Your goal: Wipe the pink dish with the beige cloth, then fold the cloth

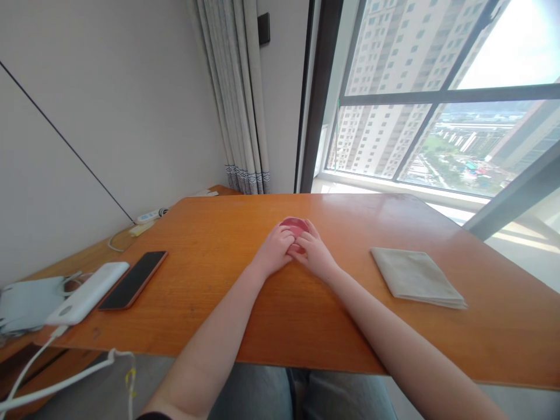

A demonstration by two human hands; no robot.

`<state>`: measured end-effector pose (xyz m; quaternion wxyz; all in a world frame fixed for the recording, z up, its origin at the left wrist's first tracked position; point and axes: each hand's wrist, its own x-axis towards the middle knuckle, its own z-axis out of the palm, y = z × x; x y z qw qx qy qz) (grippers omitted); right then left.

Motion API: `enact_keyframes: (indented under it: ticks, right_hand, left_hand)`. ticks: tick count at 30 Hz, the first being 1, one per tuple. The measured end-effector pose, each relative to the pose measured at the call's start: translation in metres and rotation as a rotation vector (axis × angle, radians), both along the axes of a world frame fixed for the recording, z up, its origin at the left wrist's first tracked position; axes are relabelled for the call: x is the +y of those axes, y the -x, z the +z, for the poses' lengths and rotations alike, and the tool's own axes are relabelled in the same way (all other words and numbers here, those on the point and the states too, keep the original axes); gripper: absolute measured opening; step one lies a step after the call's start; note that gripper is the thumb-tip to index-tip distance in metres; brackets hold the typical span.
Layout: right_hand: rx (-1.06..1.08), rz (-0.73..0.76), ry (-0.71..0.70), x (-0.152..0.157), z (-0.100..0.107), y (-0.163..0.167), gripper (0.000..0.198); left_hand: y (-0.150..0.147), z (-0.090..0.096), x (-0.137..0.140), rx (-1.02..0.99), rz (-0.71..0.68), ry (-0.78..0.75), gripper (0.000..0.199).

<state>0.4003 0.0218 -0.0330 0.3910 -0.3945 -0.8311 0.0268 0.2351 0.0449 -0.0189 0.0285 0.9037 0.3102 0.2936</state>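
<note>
Near the middle of the wooden table [210, 233] is a small pink, rounded thing [296, 224], perhaps a shallow dish; my fingers hide much of it. My left hand [274, 249] is closed on its left side, fingers curled over the near part. From the right, my right hand [315, 251] grips it too, with fingers bent over the front and the thumb low. The two hands almost meet in front of it. To the right of my right hand lies a folded beige cloth [415, 275].
At the left are a phone [133, 281] and a white power bank [90, 291] with a white cable [61, 382]. A power strip [151, 216] sits by the wall. A curtain [238, 99] and a large window [437, 99] stand behind the table.
</note>
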Motion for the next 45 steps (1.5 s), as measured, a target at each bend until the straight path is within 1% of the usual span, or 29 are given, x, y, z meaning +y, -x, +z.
enact_keyframes:
  ticks: [3, 5, 8, 10, 13, 16, 20, 25, 29, 37, 40, 42, 44, 45]
  right_hand:
    - [0.134, -0.045, 0.035, -0.001, -0.003, -0.004, 0.033]
    - [0.176, -0.113, 0.071, -0.001, -0.006, -0.006, 0.044]
    - [0.187, -0.183, 0.139, 0.000, -0.010, -0.008, 0.047]
    - [0.175, -0.186, 0.159, 0.001, -0.012, -0.008, 0.047]
    - [0.166, -0.193, 0.171, 0.003, -0.013, -0.009, 0.046]
    - [0.164, -0.200, 0.182, 0.005, -0.014, -0.010, 0.044]
    - [0.154, -0.199, 0.190, 0.007, -0.018, -0.011, 0.042]
    - [0.172, -0.212, 0.183, 0.012, -0.021, -0.017, 0.038]
    - [0.182, -0.229, 0.171, 0.015, -0.019, -0.022, 0.035]
    - [0.194, -0.289, 0.162, 0.018, -0.024, -0.033, 0.032]
    - [0.156, -0.362, 0.152, 0.012, -0.017, -0.051, 0.032]
    - [0.092, -0.449, 0.145, 0.003, -0.010, -0.074, 0.034]
    - [0.001, -0.606, 0.142, -0.011, -0.002, -0.105, 0.038]
    - [-0.052, -0.721, 0.155, -0.020, 0.000, -0.123, 0.042]
  left_hand:
    - [0.021, 0.003, 0.007, -0.026, 0.111, -0.001, 0.020]
    - [0.047, 0.004, 0.013, -0.045, 0.249, -0.047, 0.026]
    - [0.100, -0.001, 0.022, -0.077, 0.527, -0.127, 0.024]
    - [0.136, -0.007, 0.026, -0.062, 0.658, -0.148, 0.022]
    - [0.178, -0.020, 0.030, -0.048, 0.769, -0.141, 0.024]
    - [0.200, -0.031, 0.034, -0.061, 0.865, -0.135, 0.028]
    - [0.208, -0.040, 0.039, -0.097, 0.975, -0.151, 0.032]
    - [0.212, -0.041, 0.039, -0.132, 1.086, -0.134, 0.032]
    - [0.213, -0.042, 0.036, -0.142, 1.091, -0.081, 0.033]
    - [0.212, -0.049, 0.038, -0.157, 1.088, -0.058, 0.035]
    - [0.213, -0.050, 0.038, -0.155, 1.102, -0.052, 0.036]
    - [0.213, -0.050, 0.038, -0.150, 1.104, -0.045, 0.035]
    - [0.212, -0.049, 0.037, -0.142, 1.100, -0.035, 0.033]
    - [0.210, -0.048, 0.035, -0.137, 1.098, -0.028, 0.032]
